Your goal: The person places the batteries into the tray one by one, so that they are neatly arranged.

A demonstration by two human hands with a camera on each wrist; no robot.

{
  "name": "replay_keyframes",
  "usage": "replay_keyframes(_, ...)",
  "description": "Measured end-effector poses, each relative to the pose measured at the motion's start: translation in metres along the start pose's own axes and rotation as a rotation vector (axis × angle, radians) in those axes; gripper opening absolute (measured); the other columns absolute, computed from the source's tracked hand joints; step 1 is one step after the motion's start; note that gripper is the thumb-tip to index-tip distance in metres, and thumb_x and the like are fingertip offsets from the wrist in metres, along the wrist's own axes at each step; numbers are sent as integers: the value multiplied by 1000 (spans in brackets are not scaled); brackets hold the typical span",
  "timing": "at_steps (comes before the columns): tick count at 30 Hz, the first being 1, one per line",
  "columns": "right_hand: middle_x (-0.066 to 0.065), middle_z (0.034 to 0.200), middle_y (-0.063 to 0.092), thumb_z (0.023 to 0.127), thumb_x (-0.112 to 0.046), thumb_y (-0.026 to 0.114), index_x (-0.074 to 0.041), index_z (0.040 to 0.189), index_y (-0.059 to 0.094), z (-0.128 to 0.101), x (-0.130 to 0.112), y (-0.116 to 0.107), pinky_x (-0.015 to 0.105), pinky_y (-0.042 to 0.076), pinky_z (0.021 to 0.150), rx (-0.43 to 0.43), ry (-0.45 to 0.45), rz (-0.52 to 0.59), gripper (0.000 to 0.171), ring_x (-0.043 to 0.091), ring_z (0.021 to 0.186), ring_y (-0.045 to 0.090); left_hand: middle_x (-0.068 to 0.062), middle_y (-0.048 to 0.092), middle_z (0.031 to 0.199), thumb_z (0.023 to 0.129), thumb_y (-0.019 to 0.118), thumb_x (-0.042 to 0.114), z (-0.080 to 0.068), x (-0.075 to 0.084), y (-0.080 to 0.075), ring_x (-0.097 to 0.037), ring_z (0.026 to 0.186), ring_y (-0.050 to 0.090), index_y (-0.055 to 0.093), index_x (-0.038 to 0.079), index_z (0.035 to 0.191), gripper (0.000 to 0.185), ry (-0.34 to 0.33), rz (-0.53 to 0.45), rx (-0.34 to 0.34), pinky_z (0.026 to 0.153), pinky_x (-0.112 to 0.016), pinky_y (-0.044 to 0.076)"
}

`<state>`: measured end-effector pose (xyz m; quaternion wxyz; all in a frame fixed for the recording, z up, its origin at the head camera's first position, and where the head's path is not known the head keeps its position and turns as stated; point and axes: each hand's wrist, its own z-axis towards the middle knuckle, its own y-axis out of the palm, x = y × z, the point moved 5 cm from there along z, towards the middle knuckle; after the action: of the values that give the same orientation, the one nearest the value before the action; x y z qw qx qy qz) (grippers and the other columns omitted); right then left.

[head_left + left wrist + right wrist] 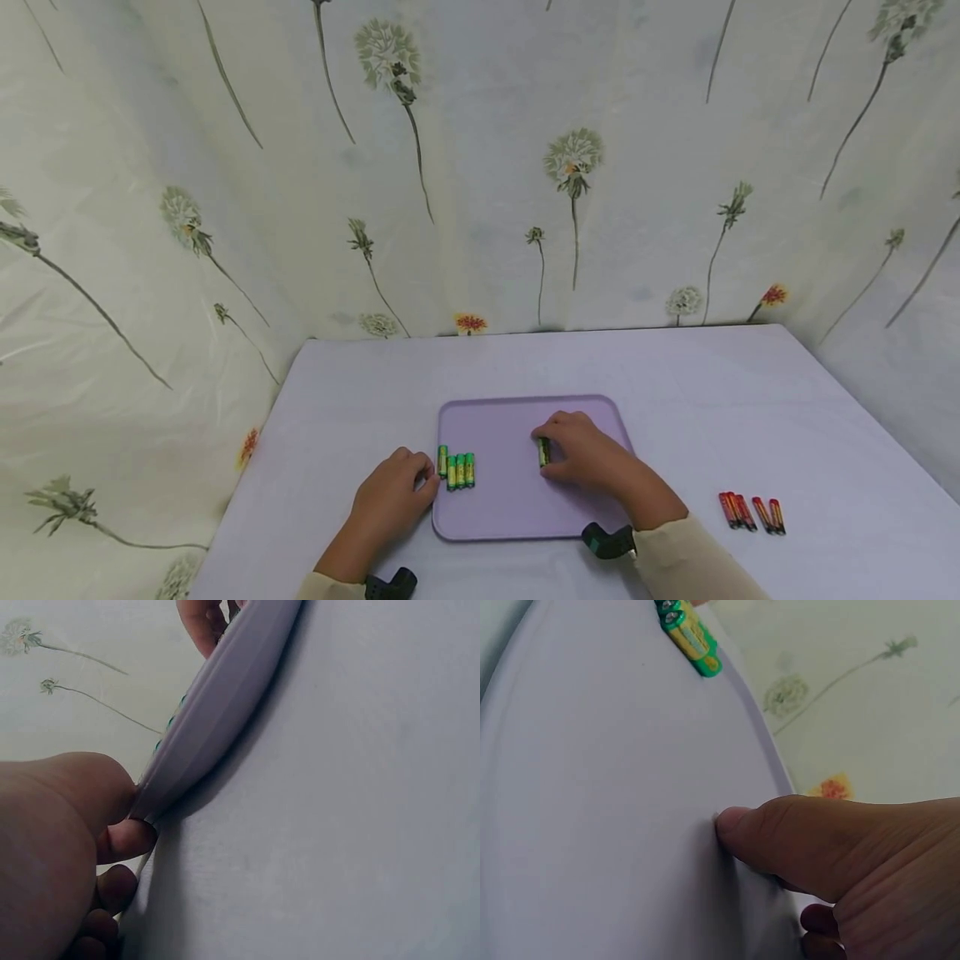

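Observation:
My right hand pinches a green battery between thumb and fingers over the right half of a lilac tray. In the right wrist view the thumb hides most of that battery. Several green-and-yellow batteries stand side by side near the tray's left rim, the leftmost one set slightly farther back. At that rim is my left hand, just left of the batteries. The left wrist view has its thumb and curled index finger on either side of the tray's edge.
Several red batteries lie in a loose row on the white tabletop, right of the tray. A flower-printed cloth hangs behind the table and along its sides. Each wrist wears a black camera mount.

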<state>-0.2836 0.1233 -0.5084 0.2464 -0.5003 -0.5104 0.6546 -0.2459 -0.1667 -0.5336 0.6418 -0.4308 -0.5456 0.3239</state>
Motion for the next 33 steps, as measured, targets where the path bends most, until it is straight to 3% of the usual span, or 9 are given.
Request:
replay_keyframes(18, 1, 121, 65, 83, -24, 89, -13, 127, 72, 18, -25, 15, 44, 48, 99, -53, -42, 31, 49, 26, 118, 54, 6, 48, 86, 98, 67, 37, -2, -1, 2, -12, 73, 43, 63, 27, 94, 12, -26, -18, -14, 62, -29, 36)
replay_keyframes(27, 1, 120, 66, 84, -28, 88, -13, 126, 73, 26, -46, 25, 43, 48, 99, -56, -100, -3, 48, 25, 116, 55, 5, 47, 85, 98, 67, 36, -2, 0, -2, -12, 72, 43, 63, 27, 94, 11, -7, -10, 4, 62, -29, 35)
replay_keyframes(33, 0, 122, 66, 85, -32, 87, -14, 130, 71, 29, -57, 29, 41, 48, 100, -64, -89, -13, 51, 21, 115, 55, 5, 48, 85, 98, 67, 36, 1, 1, -2, -12, 72, 43, 64, 26, 93, 11, -10, -12, -9, 61, -29, 35)
